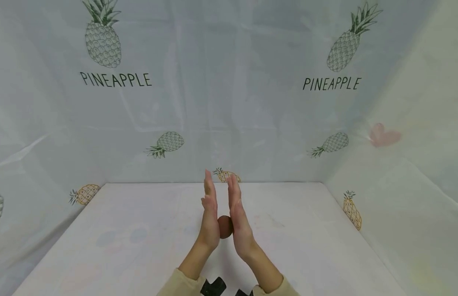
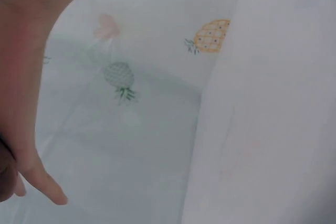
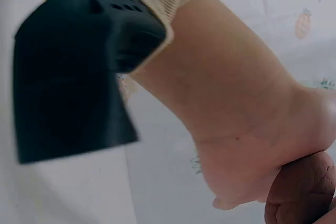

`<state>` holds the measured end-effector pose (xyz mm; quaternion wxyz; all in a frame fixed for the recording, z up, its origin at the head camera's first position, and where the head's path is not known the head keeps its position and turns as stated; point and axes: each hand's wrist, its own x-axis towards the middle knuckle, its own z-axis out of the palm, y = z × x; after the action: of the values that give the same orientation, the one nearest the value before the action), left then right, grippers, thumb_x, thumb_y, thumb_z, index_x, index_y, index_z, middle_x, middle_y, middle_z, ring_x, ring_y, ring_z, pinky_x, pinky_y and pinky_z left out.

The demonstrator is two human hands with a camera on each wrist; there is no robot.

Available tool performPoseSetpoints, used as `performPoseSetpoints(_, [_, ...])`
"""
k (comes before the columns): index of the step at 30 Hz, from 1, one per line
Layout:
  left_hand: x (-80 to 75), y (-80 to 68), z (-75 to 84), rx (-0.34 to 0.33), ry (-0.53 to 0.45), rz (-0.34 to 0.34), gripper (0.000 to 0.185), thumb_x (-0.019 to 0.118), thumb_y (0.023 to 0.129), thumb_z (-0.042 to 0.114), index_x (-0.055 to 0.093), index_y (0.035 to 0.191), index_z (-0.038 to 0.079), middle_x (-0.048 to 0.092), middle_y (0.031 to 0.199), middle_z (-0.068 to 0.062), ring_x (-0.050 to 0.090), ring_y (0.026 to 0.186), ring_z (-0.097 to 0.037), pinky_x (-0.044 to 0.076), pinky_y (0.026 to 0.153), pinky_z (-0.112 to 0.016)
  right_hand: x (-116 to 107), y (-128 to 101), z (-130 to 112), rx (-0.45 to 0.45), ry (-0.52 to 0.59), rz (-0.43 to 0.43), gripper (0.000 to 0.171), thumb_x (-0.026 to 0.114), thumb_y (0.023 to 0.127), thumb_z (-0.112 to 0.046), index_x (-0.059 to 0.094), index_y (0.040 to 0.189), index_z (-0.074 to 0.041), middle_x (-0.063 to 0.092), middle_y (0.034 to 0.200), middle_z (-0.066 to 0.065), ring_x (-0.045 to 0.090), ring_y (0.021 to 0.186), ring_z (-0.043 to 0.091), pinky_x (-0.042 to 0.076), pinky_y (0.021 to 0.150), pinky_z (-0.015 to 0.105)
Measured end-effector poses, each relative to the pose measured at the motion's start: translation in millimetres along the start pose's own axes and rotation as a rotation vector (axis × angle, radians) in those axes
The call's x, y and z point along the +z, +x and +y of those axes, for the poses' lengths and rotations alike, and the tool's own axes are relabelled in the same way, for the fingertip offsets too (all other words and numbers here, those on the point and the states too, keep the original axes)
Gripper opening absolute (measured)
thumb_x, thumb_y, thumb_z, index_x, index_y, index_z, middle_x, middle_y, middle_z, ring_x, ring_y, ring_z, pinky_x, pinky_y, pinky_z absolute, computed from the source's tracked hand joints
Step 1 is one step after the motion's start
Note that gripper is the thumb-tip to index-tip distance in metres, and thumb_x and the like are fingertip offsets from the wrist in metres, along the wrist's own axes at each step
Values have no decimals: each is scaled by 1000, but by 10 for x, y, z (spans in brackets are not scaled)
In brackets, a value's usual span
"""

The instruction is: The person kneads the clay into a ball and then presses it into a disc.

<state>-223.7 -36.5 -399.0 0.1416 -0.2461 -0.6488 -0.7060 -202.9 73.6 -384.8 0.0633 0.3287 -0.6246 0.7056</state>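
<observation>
A brown ball (image 1: 225, 227), like clay, is held between the two palms, toward their lower part. My left hand (image 1: 209, 220) presses it from the left, its fingers straight and pointing forward. From the other side my right hand (image 1: 239, 220) presses against it, fingers also extended. A gap shows between the fingers of the two hands. In the right wrist view the brown ball (image 3: 299, 192) has creases and small cracks on its surface, with a palm right against it. Only a dark edge of the ball (image 2: 6, 174) shows in the left wrist view.
Below the hands lies a white table surface (image 1: 140, 230). A pale sheet printed with pineapples (image 1: 170, 142) hangs behind and at both sides. Dark wrist mounts (image 1: 214, 286) sit at the beige sleeves (image 1: 182, 283).
</observation>
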Motion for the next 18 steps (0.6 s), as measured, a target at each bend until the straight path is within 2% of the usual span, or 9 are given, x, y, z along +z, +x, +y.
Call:
performPoseSetpoints(2, [31, -19, -41, -15, 12, -23, 69, -3, 105, 70, -13, 168, 43, -20, 175, 17, -24, 160, -14, -23, 120, -66, -35, 6, -1, -11, -8, 11, 58, 3, 114, -40, -6, 171, -34, -7, 178, -8, -10, 164, 20, -13, 125, 65])
performPoseSetpoints(6, [134, -54, -56, 14, 18, -81, 63, -1, 109, 59, -13, 168, 41, -20, 175, 15, -24, 161, -15, -29, 118, -63, -130, 21, 0, -15, -10, 27, 59, 2, 113, -41, -7, 171, -34, -9, 178, -9, -12, 164, 19, -13, 125, 65])
performPoseSetpoints(10, [211, -96, -14, 46, -20, -120, 60, -2, 111, 53, -13, 168, 39, -20, 175, 19, -22, 161, -11, -28, 119, -62, -192, 37, 18, -9, 13, 36, 58, 2, 114, -43, -8, 171, -36, -12, 177, -12, -13, 164, 16, -13, 126, 63])
performPoseSetpoints(18, [167, -93, 71, 82, -33, -105, 66, -1, 108, 65, -14, 168, 40, -21, 175, 18, -25, 160, -12, -29, 119, -60, -137, 31, 87, 39, -28, -9, 58, -1, 113, -48, -12, 169, -38, -20, 175, -16, -24, 160, 14, -19, 123, 65])
